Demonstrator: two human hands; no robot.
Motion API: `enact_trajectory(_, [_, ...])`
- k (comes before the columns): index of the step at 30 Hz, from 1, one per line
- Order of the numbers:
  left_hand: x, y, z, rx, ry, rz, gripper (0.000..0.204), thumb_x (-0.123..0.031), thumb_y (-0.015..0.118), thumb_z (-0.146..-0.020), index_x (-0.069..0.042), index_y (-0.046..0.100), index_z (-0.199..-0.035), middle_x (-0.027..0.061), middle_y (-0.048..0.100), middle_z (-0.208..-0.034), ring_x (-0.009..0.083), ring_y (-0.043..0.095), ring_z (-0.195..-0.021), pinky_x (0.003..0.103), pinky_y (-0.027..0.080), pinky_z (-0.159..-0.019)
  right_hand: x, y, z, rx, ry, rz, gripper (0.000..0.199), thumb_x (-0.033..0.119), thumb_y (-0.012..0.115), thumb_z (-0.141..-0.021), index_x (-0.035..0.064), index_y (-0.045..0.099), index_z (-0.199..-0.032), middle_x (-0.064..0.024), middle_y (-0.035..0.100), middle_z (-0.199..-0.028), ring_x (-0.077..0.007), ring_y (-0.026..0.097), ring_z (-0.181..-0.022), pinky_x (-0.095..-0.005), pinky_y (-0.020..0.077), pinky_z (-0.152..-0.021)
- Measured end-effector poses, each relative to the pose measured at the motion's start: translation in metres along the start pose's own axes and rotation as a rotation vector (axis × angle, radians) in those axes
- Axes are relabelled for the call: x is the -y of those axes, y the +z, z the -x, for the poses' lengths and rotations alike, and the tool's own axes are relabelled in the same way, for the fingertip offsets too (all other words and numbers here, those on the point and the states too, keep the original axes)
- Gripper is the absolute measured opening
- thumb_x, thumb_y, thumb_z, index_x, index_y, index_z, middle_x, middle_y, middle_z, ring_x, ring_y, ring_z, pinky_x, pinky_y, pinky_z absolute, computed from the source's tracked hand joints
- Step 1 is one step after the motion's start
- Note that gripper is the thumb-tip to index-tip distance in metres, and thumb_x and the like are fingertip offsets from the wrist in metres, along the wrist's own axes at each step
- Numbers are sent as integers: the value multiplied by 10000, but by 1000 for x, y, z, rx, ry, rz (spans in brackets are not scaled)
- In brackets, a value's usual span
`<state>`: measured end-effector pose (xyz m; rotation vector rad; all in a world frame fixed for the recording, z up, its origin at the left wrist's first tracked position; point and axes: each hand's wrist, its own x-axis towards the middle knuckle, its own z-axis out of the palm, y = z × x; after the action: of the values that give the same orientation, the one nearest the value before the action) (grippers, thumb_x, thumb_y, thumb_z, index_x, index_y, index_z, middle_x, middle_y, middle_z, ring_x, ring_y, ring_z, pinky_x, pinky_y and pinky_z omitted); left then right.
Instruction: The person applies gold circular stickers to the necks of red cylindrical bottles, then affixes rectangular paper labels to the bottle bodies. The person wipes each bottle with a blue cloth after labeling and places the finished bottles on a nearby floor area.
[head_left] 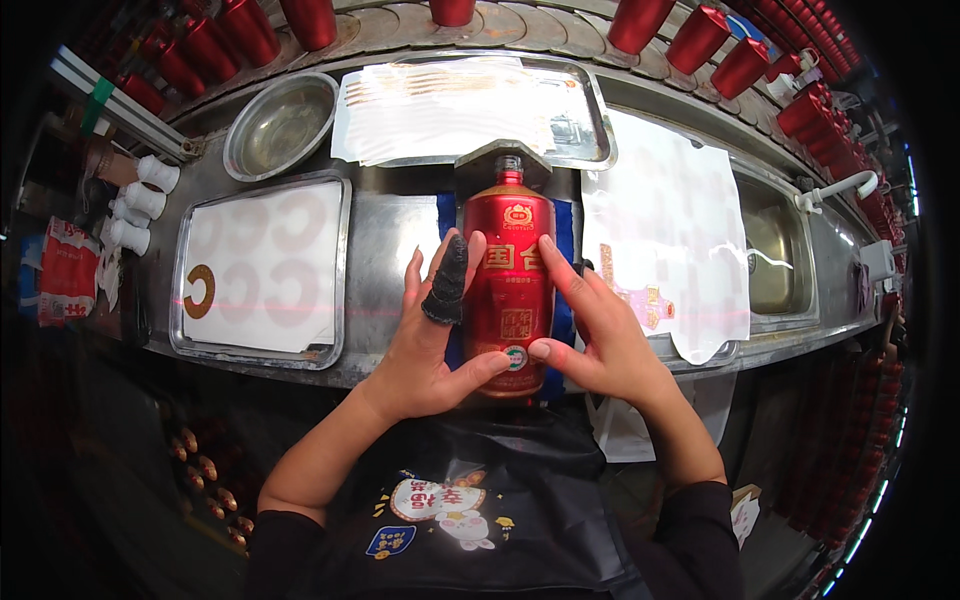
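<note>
A red bottle (517, 290) with gold print and a bare neck lies on its back in front of me, neck pointing away, on a support with blue cloth (566, 225) showing at its sides. My left hand (425, 335) rests along the bottle's left side, fingers spread, with a black cover on one finger. Its thumb reaches a small round green-and-white sticker (515, 357) low on the bottle. On the opposite side lies my right hand (605, 335), its fingers stretched out. The index fingertip and thumb touch the red surface. Neither hand wraps round the bottle.
At left, a metal tray (345, 270) holds a white sheet with one gold C-shaped label (200, 290). Behind it stands a steel bowl (280, 125). White label sheets (440, 135) fill the back tray; another sheet (680, 220) lies right, before a sink (780, 270). Red bottles (700, 40) line a conveyor.
</note>
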<state>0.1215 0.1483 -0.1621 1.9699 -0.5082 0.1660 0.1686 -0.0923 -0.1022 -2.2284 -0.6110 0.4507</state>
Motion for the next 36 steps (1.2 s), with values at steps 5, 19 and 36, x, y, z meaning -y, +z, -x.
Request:
enact_trajectory(5, [-5,-3,0,36,35,-63,1015,-384,744,-882,-109,121,-1635,147,321,-1658,429,204,-1545,674,31,-1189,-1,1,1,-34,40,-60,890,421,748,-868,257,307,-1623,-160,461,-891,-325,538,-777,-407,465,-720])
enact_trajectory(19, [-11,-5,-3,65,5,-86,917,-373,756,-857,-87,296,-1597,138,401,-1611,398,186,-1554,683,32,-1183,7,1,3,61,-5,158,843,429,799,-828,230,444,-1566,-141,492,-905,-301,526,-779,-385,450,-705])
enact_trajectory(36, [-11,-5,-5,41,17,-88,928,-381,762,-843,-100,296,-1594,155,363,-1628,427,190,-1544,708,42,-1169,5,3,-2,2,-24,95,852,453,764,-854,302,369,-1594,-162,476,-901,-342,581,-765,-428,496,-698])
